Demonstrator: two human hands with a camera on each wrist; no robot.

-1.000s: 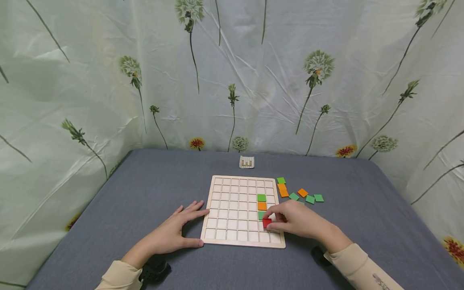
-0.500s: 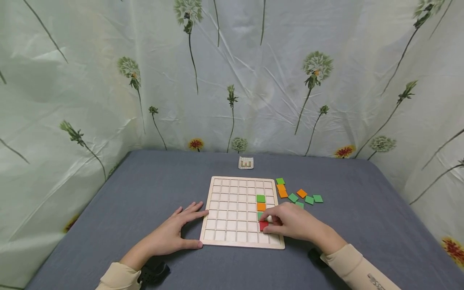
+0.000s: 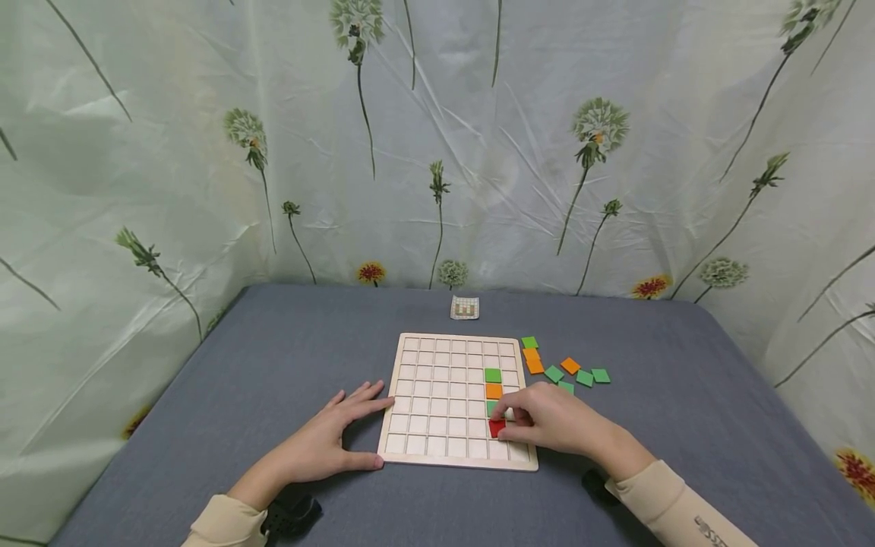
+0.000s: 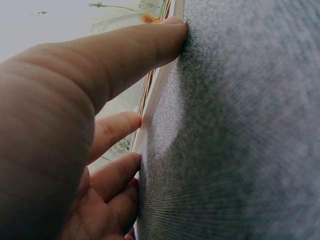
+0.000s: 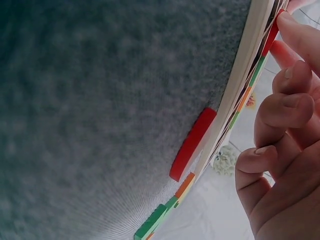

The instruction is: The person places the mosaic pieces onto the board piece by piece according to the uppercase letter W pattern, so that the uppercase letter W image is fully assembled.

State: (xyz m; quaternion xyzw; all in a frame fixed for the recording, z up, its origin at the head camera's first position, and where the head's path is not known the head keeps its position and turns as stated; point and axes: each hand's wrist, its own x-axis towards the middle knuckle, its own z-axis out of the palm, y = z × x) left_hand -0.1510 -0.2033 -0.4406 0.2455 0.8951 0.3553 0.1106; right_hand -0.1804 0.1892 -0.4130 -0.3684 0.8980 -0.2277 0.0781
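Note:
A pale wooden grid board [image 3: 437,410] lies on the grey cloth. My right hand [image 3: 560,418] pinches a red square tile [image 3: 497,429] between thumb and index finger, over the board's lower right. Directly above it in the same column are a green tile [image 3: 491,409], an orange tile [image 3: 494,391] and a light green tile [image 3: 493,375]. My left hand [image 3: 321,441] has its fingers spread, with fingertips touching the board's left edge and thumb by its lower left corner. Whether the red tile sits fully in its cell, I cannot tell.
Right of the board lie loose orange tiles [image 3: 570,366] and several green tiles [image 3: 600,376]. A second red tile [image 5: 194,145] rests on the cloth beside the board in the right wrist view. A small pattern card [image 3: 465,308] lies behind the board, before a floral curtain [image 3: 506,152].
My right hand has shifted slightly left and down with the red tile, bringing it in line beneath the green one. The left hand has stayed at the board's edge.

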